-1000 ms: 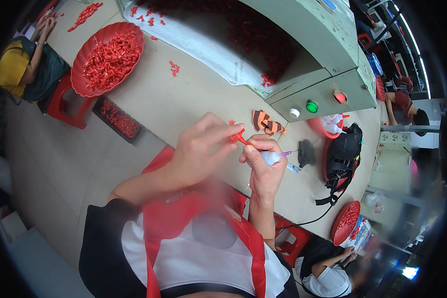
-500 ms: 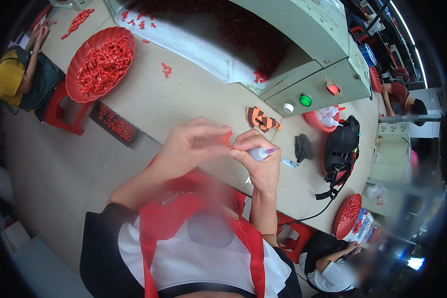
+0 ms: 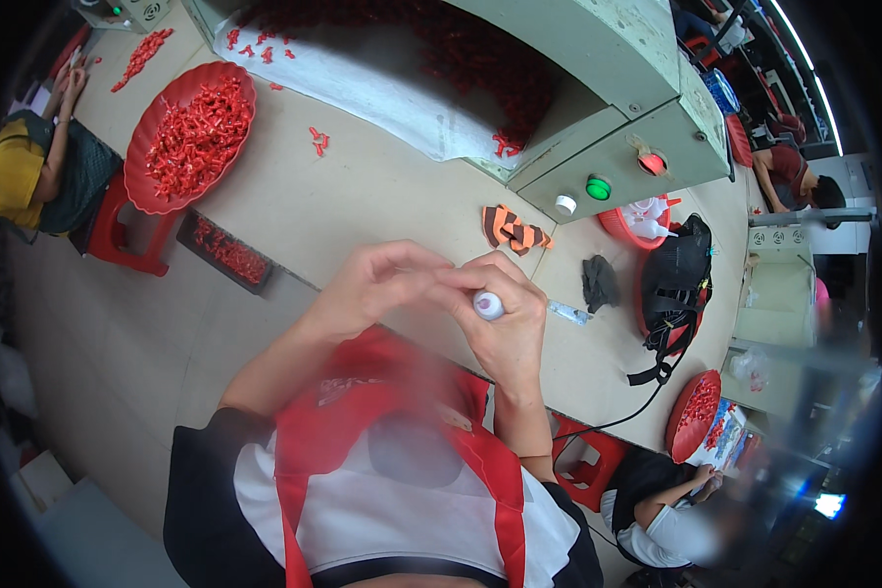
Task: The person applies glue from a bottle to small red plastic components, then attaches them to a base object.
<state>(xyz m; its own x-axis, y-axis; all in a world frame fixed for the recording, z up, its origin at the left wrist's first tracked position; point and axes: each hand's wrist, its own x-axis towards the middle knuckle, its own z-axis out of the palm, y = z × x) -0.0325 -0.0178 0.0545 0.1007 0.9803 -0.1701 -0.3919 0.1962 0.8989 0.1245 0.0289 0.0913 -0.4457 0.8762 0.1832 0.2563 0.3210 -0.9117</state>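
Observation:
Both my hands meet over the near edge of the table, fingertips together. My left hand (image 3: pixel 370 284) is closed in a pinch, and whatever lies between its fingertips is hidden from view. Wrapped in my right hand (image 3: pixel 515 318) is a small white squeeze bottle (image 3: pixel 488 306) with a purple tip, which faces up toward me. The thumb and forefinger of that hand touch the left fingertips. A red scalloped basin (image 3: pixel 139 147) heaped with small red plastic pieces (image 3: pixel 201 137) stands at the left, and a few loose red pieces (image 3: pixel 319 141) lie beyond my hands.
A pale green machine (image 3: pixel 598 147) with buttons stands ahead, more red pieces inside. Striped orange-brown cloth (image 3: pixel 513 230), dark cloth (image 3: pixel 600 282), a red basket (image 3: pixel 622 227) of white bottles and a black bag (image 3: pixel 678 274) lie right. A dark tray (image 3: pixel 255 286) is left. Other people work nearby.
The bottle has turned so its purple tip points up toward me instead of rightward. The red piece seen between my fingertips is now hidden. My view has shifted slightly.

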